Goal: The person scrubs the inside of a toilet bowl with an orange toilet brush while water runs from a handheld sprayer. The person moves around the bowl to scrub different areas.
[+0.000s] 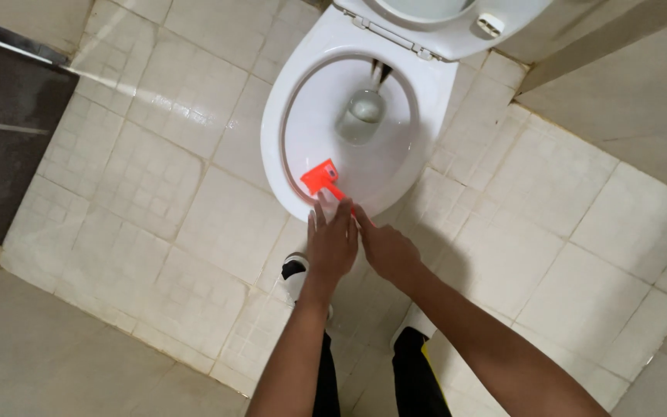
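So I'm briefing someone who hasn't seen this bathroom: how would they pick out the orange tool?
Find the white toilet bowl at the top of the tiled floor. At its near rim, both hands, the left hand and the right hand, meet on a handle. The orange tool pokes from them into the bowl, the only bright colour among white and beige.

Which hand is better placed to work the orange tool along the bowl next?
Right, probably. The right hand meets the orange tool at its handle end over the toilet rim; the left hand lies just beside it, its grip unclear.
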